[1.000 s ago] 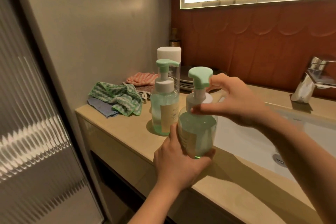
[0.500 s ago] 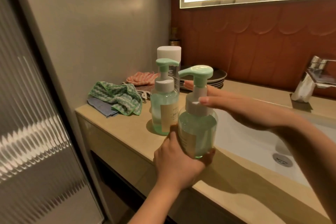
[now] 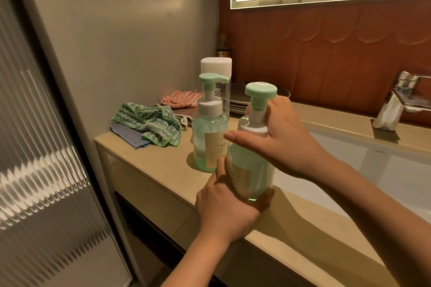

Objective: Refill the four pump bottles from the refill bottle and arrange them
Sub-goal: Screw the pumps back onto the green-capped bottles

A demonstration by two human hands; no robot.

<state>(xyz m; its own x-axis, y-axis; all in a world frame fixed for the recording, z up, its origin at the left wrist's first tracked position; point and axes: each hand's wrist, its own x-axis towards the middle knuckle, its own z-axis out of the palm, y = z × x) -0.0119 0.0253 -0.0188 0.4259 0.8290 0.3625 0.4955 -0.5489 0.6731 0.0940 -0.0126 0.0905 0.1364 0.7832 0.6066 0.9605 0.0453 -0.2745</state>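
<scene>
A clear pump bottle [image 3: 253, 170] full of green liquid stands at the counter's front edge. My left hand [image 3: 227, 205] wraps around its base. My right hand [image 3: 283, 137] is closed around the white collar under its green pump head [image 3: 260, 91]. A second green pump bottle [image 3: 208, 133] stands just behind and to the left, untouched. Behind that one rises a taller bottle with a white cap [image 3: 216, 65], mostly hidden.
The beige counter [image 3: 151, 158] holds a green-and-white cloth [image 3: 151, 123] on a blue one, and a pink cloth [image 3: 179, 99] near the wall. Stacked plates [image 3: 238, 105] sit at the back. The white sink [image 3: 384, 170] and chrome tap [image 3: 401, 98] lie right.
My right hand has shifted its grasp on the collar, and the pump head has turned: its spout pointed left half a second ago and now faces away. The left hand stays on the base.
</scene>
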